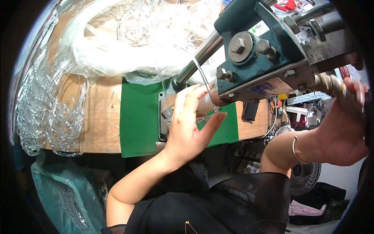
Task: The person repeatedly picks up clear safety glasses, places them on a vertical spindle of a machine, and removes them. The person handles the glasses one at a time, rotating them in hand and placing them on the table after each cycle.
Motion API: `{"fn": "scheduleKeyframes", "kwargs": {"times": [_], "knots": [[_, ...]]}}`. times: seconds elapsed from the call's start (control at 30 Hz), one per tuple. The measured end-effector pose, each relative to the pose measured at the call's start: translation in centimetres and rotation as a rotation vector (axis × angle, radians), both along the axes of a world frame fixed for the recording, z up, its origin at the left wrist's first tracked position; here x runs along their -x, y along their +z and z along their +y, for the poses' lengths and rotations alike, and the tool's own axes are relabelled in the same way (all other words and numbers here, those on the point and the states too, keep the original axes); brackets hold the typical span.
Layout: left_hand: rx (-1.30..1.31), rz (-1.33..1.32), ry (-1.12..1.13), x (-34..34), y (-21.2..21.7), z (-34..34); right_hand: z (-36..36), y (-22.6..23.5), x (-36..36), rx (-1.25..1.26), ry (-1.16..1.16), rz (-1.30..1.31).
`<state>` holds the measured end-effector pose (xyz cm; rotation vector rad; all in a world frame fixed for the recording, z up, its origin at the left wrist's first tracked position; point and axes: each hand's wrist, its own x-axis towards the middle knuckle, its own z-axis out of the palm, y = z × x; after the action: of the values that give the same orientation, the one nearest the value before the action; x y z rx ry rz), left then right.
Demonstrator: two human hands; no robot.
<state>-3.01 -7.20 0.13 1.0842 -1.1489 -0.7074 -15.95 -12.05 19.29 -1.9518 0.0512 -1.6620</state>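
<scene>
A clear eyeglass frame is in my left hand, pinched at its front, its two thin temples standing up past my fingers. The hand is over the base of a dark green hand press, close under its ram, and partly hides the frame and the base. At the right, my right hand is wrapped around the press's lever handle, which is bound in tan wrapping. Its far fingers are partly cut off by the picture's dark rim.
Stacks of clear frames lie on the wooden table's left side. A large clear bag holding more clear pieces spreads behind the press. A green mat lies under the press. A teal bag hangs low left; a fan stands low right.
</scene>
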Motion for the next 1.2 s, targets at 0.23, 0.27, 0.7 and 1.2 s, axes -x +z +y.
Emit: {"fn": "scheduleKeyframes", "kwargs": {"times": [0.23, 0.27, 0.7, 1.2], "knots": [[-0.063, 0.224, -0.121, 1.2, -0.3, -0.3, 3.2, -4.2, 5.6, -0.016, 0.177, 0.089], [-0.05, 0.272, -0.119, 1.3, -0.6, -0.5, 3.3, -3.9, 5.7, -0.02, 0.21, 0.164], [-0.042, -0.105, 0.056, 0.7, 0.5, 0.7, 1.7, -1.9, 2.4, -0.144, 0.06, -0.026], [-0.787, -0.459, 0.287, -11.5, -4.7, 5.9, -1.9, -16.9, 4.9, -0.335, -0.252, 0.272]]}}
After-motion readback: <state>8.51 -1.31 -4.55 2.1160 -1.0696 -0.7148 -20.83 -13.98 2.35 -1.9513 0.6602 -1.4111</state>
